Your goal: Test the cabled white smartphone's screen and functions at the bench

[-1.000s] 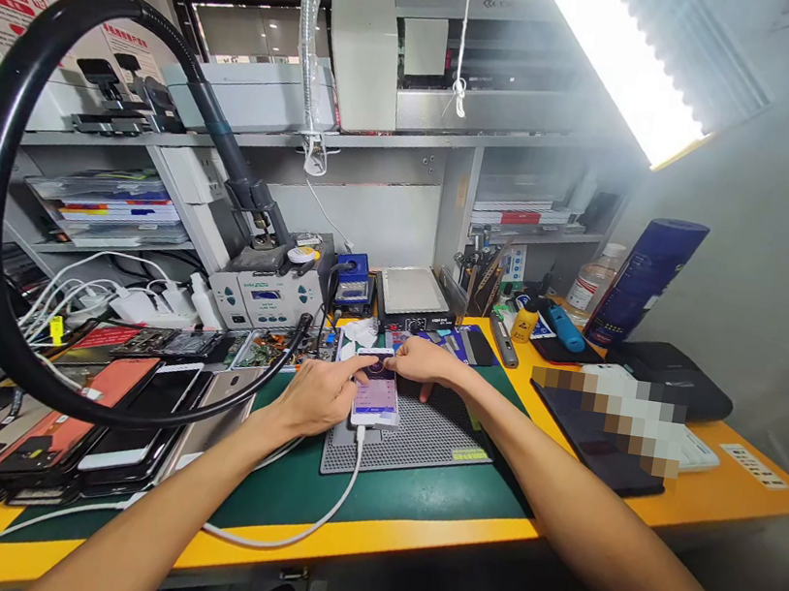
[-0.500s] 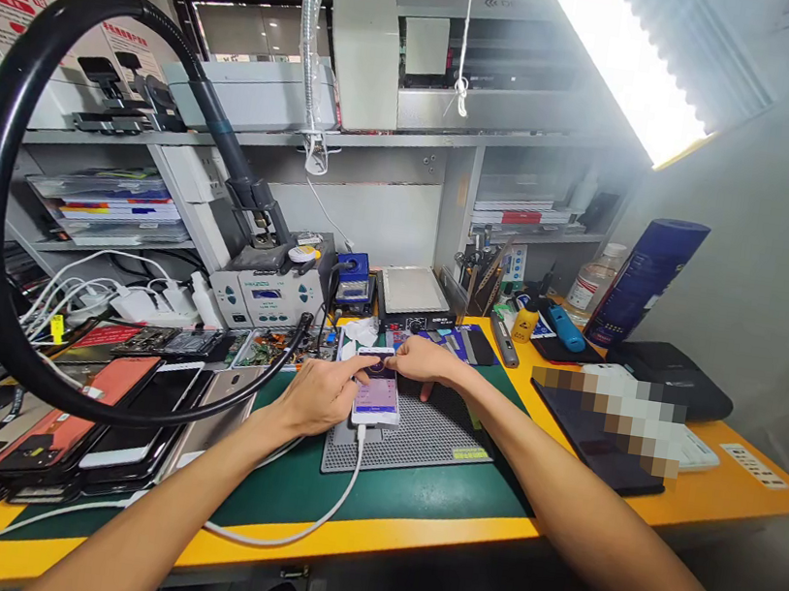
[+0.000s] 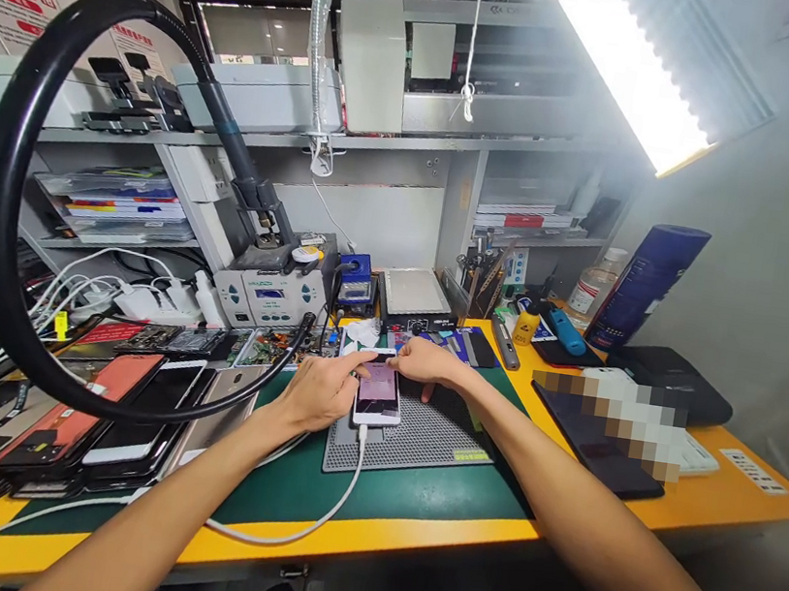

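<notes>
A white smartphone (image 3: 378, 396) with a lit, pinkish screen lies on the grey perforated mat (image 3: 427, 452). A white charging cable (image 3: 358, 471) is plugged into its bottom end. From the left, my left hand (image 3: 323, 391) reaches over the phone's upper screen. Its index finger is stretched out and the thumb is apart below it, while the other fingers are curled beside the phone. My right hand (image 3: 423, 362) is at the upper right edge, a finger on or just over the screen and the thumb apart, pointing down. Neither hand visibly grips the phone.
Several phones (image 3: 147, 412) and parts lie at left beneath a black looped hose (image 3: 3, 182). Behind stand a hot-air station (image 3: 270, 293) and a flat plate device (image 3: 413, 298). At right are a yellow bottle (image 3: 525, 328), a dark tablet (image 3: 587, 440) and a blue roll (image 3: 649, 287).
The phone's screen has changed from a purple page to a paler one with a dark lower band. My hands stay nearly in place; the whole view has shifted slightly.
</notes>
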{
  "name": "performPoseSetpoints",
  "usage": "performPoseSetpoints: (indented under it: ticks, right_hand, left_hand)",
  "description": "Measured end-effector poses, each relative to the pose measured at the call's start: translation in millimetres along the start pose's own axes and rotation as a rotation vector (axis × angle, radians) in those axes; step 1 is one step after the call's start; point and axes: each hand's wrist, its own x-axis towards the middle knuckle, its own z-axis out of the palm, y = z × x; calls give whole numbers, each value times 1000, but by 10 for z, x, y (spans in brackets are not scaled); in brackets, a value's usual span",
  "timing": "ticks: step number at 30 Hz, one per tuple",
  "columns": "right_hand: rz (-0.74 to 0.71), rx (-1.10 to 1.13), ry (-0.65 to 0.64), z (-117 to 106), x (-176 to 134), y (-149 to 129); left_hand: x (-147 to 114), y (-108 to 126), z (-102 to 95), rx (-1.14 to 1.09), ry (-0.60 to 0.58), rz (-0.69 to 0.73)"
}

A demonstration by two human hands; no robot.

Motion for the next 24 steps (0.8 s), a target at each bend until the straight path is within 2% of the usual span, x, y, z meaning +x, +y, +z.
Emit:
performPoseSetpoints:
  ticks: [4, 18, 24]
  right_hand:
    - [-11, -5, -3, -2, -7, 1]
    - [0, 2, -13, -19, -46, -32]
    - [28, 61, 2, -27, -55, -41]
  left_hand:
    - [8, -8, -1, -4, 6, -22]
    - [-15, 15, 18, -76, -56, 31]
    - [5, 3, -10, -25, 25, -100]
